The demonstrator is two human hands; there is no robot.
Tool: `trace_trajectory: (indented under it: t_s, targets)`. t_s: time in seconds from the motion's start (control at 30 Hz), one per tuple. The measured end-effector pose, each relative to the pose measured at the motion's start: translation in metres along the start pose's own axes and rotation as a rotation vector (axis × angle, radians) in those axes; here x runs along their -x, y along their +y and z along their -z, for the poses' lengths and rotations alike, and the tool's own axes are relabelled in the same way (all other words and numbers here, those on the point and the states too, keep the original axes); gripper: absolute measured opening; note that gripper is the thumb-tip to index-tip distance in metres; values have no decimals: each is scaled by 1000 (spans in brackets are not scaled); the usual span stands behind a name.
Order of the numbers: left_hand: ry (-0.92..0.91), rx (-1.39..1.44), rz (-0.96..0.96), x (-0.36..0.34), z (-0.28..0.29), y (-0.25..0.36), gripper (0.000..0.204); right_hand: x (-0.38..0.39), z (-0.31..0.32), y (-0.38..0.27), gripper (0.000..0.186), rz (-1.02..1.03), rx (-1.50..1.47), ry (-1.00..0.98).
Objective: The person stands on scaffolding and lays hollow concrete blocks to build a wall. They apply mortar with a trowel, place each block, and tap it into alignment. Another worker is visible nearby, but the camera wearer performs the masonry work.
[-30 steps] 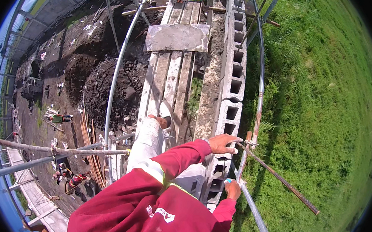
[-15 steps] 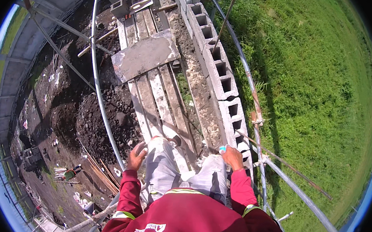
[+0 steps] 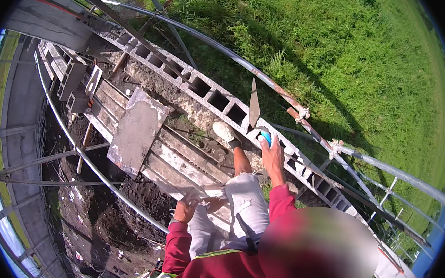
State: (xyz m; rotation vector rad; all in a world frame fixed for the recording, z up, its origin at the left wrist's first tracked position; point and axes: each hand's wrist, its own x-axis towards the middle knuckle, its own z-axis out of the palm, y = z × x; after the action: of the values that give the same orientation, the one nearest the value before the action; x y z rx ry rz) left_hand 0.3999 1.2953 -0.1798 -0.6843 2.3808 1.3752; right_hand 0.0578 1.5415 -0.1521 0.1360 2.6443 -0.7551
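Observation:
My right hand (image 3: pixel 273 155) is closed around the blue handle of a pointed trowel (image 3: pixel 255 104). The trowel's grey blade points away from me, over the top of the hollow concrete block wall (image 3: pixel 241 107). Near my thigh, my left hand (image 3: pixel 185 209) hangs with loosely bent fingers, slightly blurred, and nothing shows in it. Ahead to the left, a mortar-covered board (image 3: pixel 139 128) lies across the wooden planks (image 3: pixel 177 159). One of my feet, in a pale shoe (image 3: pixel 223 131), is beside the wall.
Metal scaffold pipes (image 3: pixel 228 57) run along both sides of the planks. Loose concrete blocks (image 3: pixel 72 79) and a white-bladed tool (image 3: pixel 93 82) sit at the far left end. Dark soil (image 3: pixel 93 218) lies below on the left, green grass (image 3: pixel 351 70) beyond the wall.
My view has swung to the right, so the wall and planks now slant across it. My right hand has moved forward, with the trowel blade now visible above the wall.

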Motion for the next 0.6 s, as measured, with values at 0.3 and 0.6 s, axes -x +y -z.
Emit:
trace_trajectory:
  t_s: [0.3,0.6]
  targets:
    - [-17,307,240,-204,-94,24,83,-289,-98,3,53,-58,167,-155]
    - [-45,-169,315,-282,-122,63,92,-436,-253,60,32,313,462,-410]
